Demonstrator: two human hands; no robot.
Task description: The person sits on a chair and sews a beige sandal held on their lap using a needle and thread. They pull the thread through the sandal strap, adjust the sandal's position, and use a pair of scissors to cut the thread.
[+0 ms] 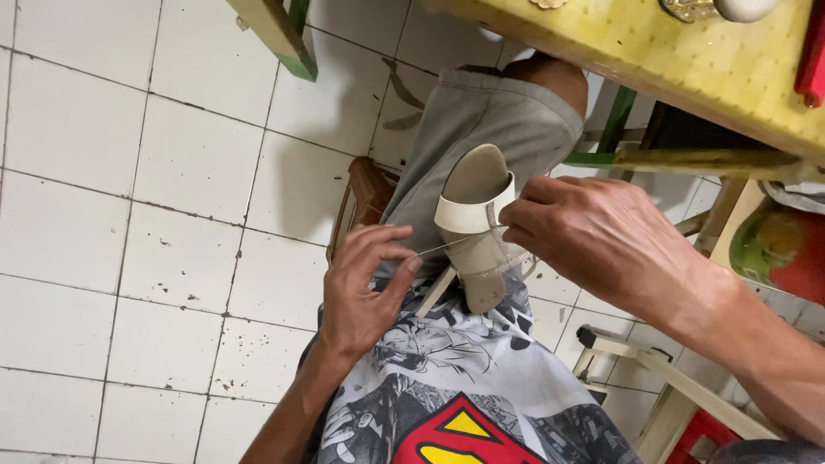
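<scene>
On lap, against grey shorts (481, 120): cream leather sandal with pale sole (478, 225), sole facing up, toe end pointing away from body, heel end toward printed shirt (464, 387). Long axis running roughly from body outward, slightly tilted. Right hand (593, 236) on sandal's right side, fingertips pinched shut at white strap edge; whether needle held there, cannot tell. Left hand (365, 283) just beside sandal on its left, thumb and forefinger closed narrow on thin pale thread (443, 247). Thread taut, running from left pinch rightward to strap, roughly across sandal's long axis. Right hand touching sandal, left hand apart from it, linked by thread only. Brown wooden stool (361, 193) under thigh. Yellow table (687, 60) at upper right. White tiled floor (129, 215) to left.
</scene>
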